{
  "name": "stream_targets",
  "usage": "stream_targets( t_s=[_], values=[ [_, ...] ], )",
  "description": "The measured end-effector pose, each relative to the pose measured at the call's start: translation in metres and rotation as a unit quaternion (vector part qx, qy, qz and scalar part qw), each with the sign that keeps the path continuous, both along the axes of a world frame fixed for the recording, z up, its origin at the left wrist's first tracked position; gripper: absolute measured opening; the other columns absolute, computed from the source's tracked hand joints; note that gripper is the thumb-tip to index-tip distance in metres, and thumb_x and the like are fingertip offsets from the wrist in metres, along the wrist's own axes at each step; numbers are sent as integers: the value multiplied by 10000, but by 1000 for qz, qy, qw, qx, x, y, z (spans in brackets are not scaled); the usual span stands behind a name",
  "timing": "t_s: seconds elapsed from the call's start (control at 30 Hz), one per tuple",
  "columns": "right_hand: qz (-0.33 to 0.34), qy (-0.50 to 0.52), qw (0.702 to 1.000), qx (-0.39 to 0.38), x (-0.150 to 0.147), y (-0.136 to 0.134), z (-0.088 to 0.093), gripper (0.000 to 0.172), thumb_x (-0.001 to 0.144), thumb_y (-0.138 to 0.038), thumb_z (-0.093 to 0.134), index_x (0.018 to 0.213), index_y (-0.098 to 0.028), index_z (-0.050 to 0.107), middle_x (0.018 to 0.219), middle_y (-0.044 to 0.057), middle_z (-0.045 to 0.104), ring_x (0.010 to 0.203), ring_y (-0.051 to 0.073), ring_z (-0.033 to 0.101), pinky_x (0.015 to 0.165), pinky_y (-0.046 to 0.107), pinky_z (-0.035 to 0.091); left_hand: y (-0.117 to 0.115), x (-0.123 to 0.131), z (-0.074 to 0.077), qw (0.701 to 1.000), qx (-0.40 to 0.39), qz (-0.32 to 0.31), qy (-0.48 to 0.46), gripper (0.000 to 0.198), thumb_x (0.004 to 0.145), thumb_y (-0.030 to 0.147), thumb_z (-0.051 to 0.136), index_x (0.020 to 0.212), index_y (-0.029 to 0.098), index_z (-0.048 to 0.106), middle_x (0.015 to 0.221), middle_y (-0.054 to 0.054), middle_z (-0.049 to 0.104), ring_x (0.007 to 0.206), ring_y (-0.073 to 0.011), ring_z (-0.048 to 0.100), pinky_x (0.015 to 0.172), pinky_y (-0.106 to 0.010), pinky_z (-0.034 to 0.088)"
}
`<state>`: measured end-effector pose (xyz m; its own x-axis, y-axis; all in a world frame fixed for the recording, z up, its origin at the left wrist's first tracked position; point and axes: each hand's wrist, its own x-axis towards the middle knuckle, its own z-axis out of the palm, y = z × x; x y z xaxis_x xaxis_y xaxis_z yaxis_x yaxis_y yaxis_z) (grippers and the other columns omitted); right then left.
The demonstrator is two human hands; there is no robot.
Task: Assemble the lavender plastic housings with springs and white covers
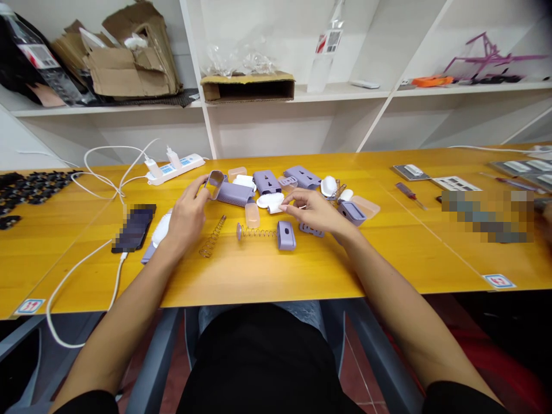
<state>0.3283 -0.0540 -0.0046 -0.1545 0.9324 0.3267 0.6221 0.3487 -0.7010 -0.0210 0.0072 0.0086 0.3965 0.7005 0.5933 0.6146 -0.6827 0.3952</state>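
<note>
My left hand is closed, its fingertips gripping a small hollow purple casing. Behind it lies a longer purple housing. My right hand pinches the near end of a white plastic piece, partly covered by the fingertips. Between my arms, a loose metal spring lies on the table. To its right, another spring runs from a small purple disc to a purple block with a dark oval hole. A translucent peach cap sits nearby.
More purple housings and white parts lie beyond my right hand. A dark phone, white cables and a power strip are on the left. A screwdriver lies right, near another person's hand. White shelves stand behind.
</note>
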Motion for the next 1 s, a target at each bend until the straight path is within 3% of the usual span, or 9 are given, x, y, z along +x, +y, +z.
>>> stream_targets(
  t_s=[0.1,0.2,0.27,0.33,0.4,0.57,0.7,0.8,1.0],
  values=[
    [-10,-5,993,116,-7,-1,-5,289,1026,-488,713,1107,-215,766,1203,123,750,775,198,646,760,406,576,-4,7,-2,995,64,-57,-46,305,1032,110,521,1178,262,742,1708,-54,552,1605,-330,514,1308,-590,481],
    [8,3,974,226,-23,-5,-9,624,1002,-561,753,1545,-302,584,1536,158,623,822,225,693,759,466,660,-11,18,-7,969,185,-150,-66,244,1070,177,554,1199,288,729,1696,-26,567,1534,-309,603,1131,-551,666],
    [38,-16,959,279,-37,-10,-11,921,977,-602,783,1736,-350,327,1708,179,479,1056,313,743,866,532,698,-19,27,-13,949,227,-208,-70,285,1091,178,556,1280,326,709,1740,-3,519,1564,-304,579,1115,-527,688],
    [57,-47,948,311,-51,-14,-13,1056,971,-583,796,1789,-345,172,1774,177,404,1405,412,643,1032,603,673,-30,35,-18,931,248,-255,-82,341,1106,178,557,1378,346,674,1758,-15,501,1552,-302,595,1124,-498,689],
    [48,-51,929,363,-61,-18,-14,1037,1001,-507,769,1796,-335,125,1751,171,445,1576,439,508,1179,675,585,-40,43,-23,925,242,-278,-90,408,1111,163,546,1463,354,625,1764,-31,495,1530,-291,619,1115,-461,700],
    [57,-16,900,432,-66,-19,-18,1001,963,-513,790,1761,-307,221,1656,192,564,1511,446,603,1193,693,580,-51,53,-26,908,296,-291,-55,619,1055,141,637,1586,407,462,1785,-47,463,1551,-287,598,1100,-495,702],
    [115,-33,890,440,-71,-24,-24,1047,982,-546,759,1786,-266,151,1686,204,543,1525,437,600,1185,654,608,-50,57,-21,932,244,-265,-43,850,1002,500,767,1688,364,284,1728,-177,511,1621,-391,496,1229,-698,541],
    [130,-52,892,429,-80,-30,-30,935,1057,-341,636,1810,-230,93,1749,207,459,1611,413,504,1243,630,568,-47,57,-19,943,204,-260,-29,795,985,673,709,1634,403,338,1759,-166,449,1671,-431,397,1268,-784,428],
    [144,-76,901,403,-76,-26,-22,848,1079,-263,591,1811,-262,165,1698,194,496,1591,387,513,1260,619,534,-40,55,-18,947,210,-227,-84,681,942,553,836,1474,402,439,1586,-136,569,1473,-357,598,1210,-686,516]
  ],
)
